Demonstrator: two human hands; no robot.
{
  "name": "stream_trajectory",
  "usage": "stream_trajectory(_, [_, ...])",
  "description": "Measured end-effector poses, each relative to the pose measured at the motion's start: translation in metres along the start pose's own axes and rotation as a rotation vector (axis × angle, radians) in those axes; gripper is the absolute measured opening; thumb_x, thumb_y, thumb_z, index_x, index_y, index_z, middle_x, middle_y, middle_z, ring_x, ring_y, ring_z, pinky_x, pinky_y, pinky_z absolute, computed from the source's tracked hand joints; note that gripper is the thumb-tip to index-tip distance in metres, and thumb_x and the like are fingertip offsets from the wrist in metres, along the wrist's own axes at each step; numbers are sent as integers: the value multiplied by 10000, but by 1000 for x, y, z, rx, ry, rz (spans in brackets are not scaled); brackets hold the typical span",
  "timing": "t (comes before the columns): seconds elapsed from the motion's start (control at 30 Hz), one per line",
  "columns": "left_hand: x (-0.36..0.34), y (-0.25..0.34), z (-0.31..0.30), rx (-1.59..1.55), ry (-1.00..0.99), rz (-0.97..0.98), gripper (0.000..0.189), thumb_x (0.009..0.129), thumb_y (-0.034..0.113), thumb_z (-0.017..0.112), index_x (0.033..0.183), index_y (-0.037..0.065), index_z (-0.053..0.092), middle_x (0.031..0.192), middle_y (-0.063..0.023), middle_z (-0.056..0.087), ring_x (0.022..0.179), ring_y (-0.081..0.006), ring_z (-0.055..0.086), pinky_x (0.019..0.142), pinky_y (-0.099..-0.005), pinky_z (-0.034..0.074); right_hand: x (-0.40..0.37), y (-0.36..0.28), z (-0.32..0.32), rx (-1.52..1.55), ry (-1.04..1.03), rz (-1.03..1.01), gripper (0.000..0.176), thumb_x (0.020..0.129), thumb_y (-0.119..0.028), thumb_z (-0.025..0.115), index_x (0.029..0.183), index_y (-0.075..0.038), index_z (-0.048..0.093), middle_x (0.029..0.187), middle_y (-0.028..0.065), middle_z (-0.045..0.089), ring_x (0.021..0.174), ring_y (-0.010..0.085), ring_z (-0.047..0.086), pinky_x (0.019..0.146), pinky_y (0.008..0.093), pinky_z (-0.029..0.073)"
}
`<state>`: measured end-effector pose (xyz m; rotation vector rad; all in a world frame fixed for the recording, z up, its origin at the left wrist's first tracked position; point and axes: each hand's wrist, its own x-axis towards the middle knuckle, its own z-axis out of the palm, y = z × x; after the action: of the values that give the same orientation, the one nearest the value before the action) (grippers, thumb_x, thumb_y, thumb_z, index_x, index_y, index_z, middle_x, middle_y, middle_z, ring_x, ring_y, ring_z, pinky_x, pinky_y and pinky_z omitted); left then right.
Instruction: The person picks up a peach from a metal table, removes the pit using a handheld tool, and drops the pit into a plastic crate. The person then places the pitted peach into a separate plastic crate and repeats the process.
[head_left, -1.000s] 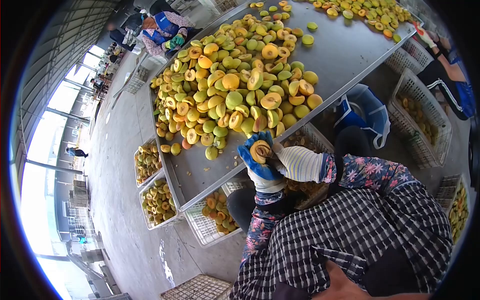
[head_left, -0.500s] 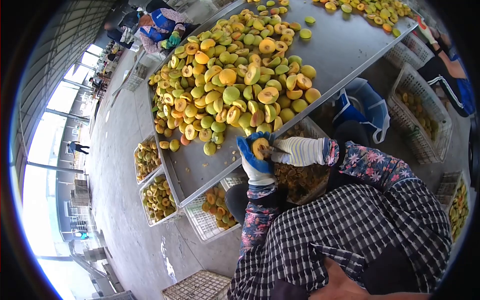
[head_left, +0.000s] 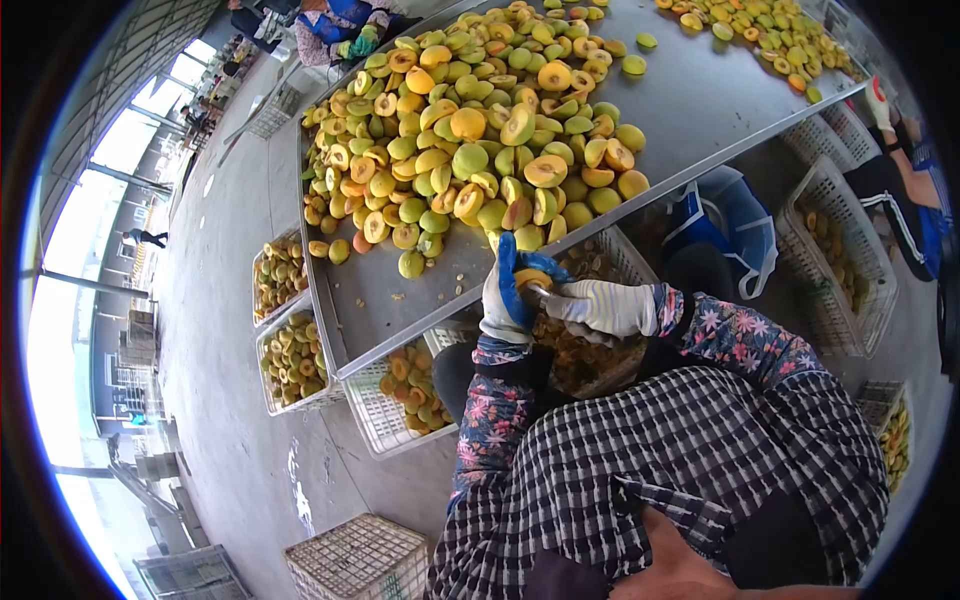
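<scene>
My left hand (head_left: 510, 292), in a blue and white glove, is wrapped round a halved fruit (head_left: 533, 279) at the near edge of the metal table (head_left: 400, 317). My right hand (head_left: 606, 308), in a striped glove, is closed on a small metal tool (head_left: 541, 292) whose end meets the fruit; most of the tool is hidden. Beyond my hands lies a large heap of green and yellow halved fruit (head_left: 470, 160). Under both hands stands a crate (head_left: 632, 262) with fruit pieces in it.
Crates of fruit stand left of the table (head_left: 268, 372) and below its corner (head_left: 378, 425). An upturned crate (head_left: 355, 560) is at the bottom. A blue bag (head_left: 735, 220) and another crate (head_left: 835, 255) are on the right. Co-workers stand across the table and at far right.
The fruit in my left hand has turned, so its cut face shows less. The whole view has shifted slightly, with the table's near corner now further left.
</scene>
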<state>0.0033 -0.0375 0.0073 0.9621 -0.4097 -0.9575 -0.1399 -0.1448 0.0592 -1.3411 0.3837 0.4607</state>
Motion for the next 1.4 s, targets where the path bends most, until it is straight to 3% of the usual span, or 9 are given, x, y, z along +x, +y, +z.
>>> stream_trajectory(0.23, [7, -2, 21, -195, 176, -56, 554, 1007, 466, 460, 817, -27, 627, 697, -144, 638, 633, -265, 632, 650, -392, 554, 3, 16, -8, 538, -222, 50, 405, 960, -532, 546, 830, -150, 506, 566, -52, 417, 420, 77, 407, 372, 229, 316])
stream_trajectory(0.5, [14, -9, -1, 579, 448, -37, 425, 980, 353, 591, 863, -38, 709, 671, -11, 628, 572, -84, 516, 555, -265, 432, -21, 26, 1, 96, 107, -75, 412, 999, -469, 494, 958, -60, 531, 659, 10, 509, 464, 105, 477, 409, 250, 391])
stream_trajectory(0.57, [5, 8, -25, 715, 548, 28, 419, 964, 370, 603, 890, -25, 721, 709, -48, 673, 608, -126, 566, 608, -297, 465, -32, 34, -12, -66, 155, -70, 420, 1000, -460, 494, 982, -42, 536, 672, 47, 541, 492, 147, 513, 457, 287, 449])
stream_trajectory(0.6, [-5, 26, -31, 903, 610, 56, 415, 950, 390, 606, 907, -4, 730, 730, -73, 692, 634, -179, 606, 638, -323, 482, -21, 65, -27, -556, 289, -437, 397, 995, -406, 495, 1070, -17, 532, 721, 138, 623, 585, 271, 610, 591, 376, 519])
stream_trajectory(0.73, [-49, 95, -105, 1543, 829, -6, 398, 902, 440, 606, 1021, 81, 730, 984, -163, 703, 909, -333, 669, 806, -403, 509, -48, 44, -26, -1194, 283, -15, 422, 967, -279, 485, 1294, -16, 441, 823, 213, 682, 769, 379, 668, 704, 463, 528])
stream_trajectory(0.87, [-50, 110, -128, 1828, 898, 141, 412, 892, 438, 604, 1118, 105, 697, 1176, -178, 643, 1082, -342, 620, 913, -406, 484, -45, 44, -20, -1309, 295, -38, 566, 927, -204, 503, 1448, -49, 345, 852, 192, 683, 768, 368, 670, 714, 457, 537])
stream_trajectory(1.0, [6, 108, -82, 1345, 627, 8, 505, 912, 487, 562, 1155, 57, 669, 1041, -231, 688, 1010, -343, 660, 880, -409, 491, -37, 44, -21, -1380, 324, -89, 573, 888, -192, 536, 1426, -65, 387, 855, 182, 677, 785, 364, 669, 711, 447, 539])
stream_trajectory(1.13, [95, 68, -94, 1061, 639, -271, 848, 913, 693, 381, 1336, -28, 521, 1247, -265, 609, 1119, -385, 623, 956, -448, 476, -34, 47, -17, -1297, 363, -151, 529, 848, -157, 551, 1362, -108, 434, 837, 203, 663, 769, 390, 656, 678, 473, 526])
stream_trajectory(1.4, [138, 34, -87, 830, 908, -65, 765, 714, 408, 825, 1282, 2, 513, 1216, -231, 629, 1122, -325, 621, 960, -385, 487, -41, 34, -5, -1203, 354, -125, 397, 946, -298, 496, 1325, -185, 481, 959, 222, 678, 848, 411, 660, 745, 488, 518])
